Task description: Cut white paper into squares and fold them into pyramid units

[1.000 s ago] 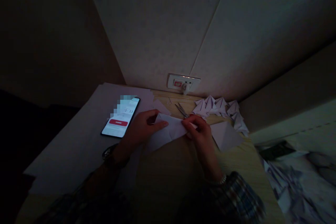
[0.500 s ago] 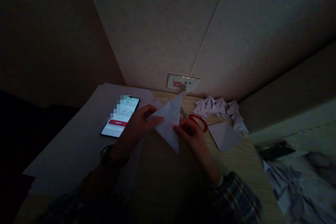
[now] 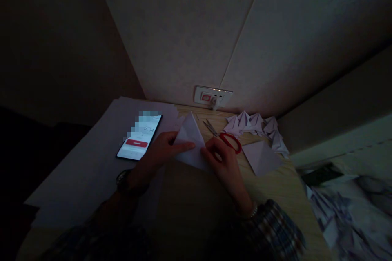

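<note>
Between my hands is a folded sheet of white paper (image 3: pixel 190 136), its tip pointing up toward the wall. My left hand (image 3: pixel 163 147) grips its left side, with the thumb lying across the front face. At the lower right edge, my right hand (image 3: pixel 222 155) pinches the paper between thumb and fingers. Red-handled scissors (image 3: pixel 231 142) lie just beyond my right hand, blades toward the wall. To their right rests another creased paper piece (image 3: pixel 262 157). Behind it stands a row of folded paper pieces (image 3: pixel 245 122).
A lit phone (image 3: pixel 137 140) lies on a stack of white paper (image 3: pixel 82 175) at the left of the wooden table (image 3: pixel 190 212). On the wall is a socket (image 3: pixel 213 97) with a plug in it. More folded papers (image 3: pixel 337 220) lie beyond the table's right edge.
The paper's outline has changed from a wide shape with points up and down at the right to a narrower one with its tip upward. The scissors' blades now show. Both hands keep their hold.
</note>
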`<state>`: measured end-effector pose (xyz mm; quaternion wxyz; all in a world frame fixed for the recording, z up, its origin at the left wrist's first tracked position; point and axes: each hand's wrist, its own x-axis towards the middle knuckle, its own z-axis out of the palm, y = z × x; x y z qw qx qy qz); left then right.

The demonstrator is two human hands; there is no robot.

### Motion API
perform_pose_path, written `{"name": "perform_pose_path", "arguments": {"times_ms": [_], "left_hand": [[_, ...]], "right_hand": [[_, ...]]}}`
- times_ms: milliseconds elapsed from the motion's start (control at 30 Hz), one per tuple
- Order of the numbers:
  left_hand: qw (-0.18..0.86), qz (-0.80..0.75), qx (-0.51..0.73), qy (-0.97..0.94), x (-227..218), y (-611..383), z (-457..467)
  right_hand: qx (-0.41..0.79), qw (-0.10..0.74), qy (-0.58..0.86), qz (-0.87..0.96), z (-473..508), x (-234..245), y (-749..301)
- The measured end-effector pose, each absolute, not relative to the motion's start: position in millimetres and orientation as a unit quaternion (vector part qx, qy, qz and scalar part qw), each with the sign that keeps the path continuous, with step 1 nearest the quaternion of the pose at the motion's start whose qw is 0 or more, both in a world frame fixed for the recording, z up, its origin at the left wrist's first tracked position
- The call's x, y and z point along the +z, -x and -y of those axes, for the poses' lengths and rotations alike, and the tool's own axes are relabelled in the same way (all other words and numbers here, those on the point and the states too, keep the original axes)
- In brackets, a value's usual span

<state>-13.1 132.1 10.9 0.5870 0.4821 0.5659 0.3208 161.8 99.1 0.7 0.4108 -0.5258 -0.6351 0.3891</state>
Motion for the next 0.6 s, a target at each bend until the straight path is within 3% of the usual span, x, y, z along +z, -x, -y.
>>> {"name": "perform_pose_path", "arguments": {"times_ms": [600], "left_hand": [[0.594,-0.566,0.324,-0.471,17.7,10.6,-127.8]], "right_hand": [[0.323,0.422,0.508,0.678,-97.7,-1.3,-161.1]]}}
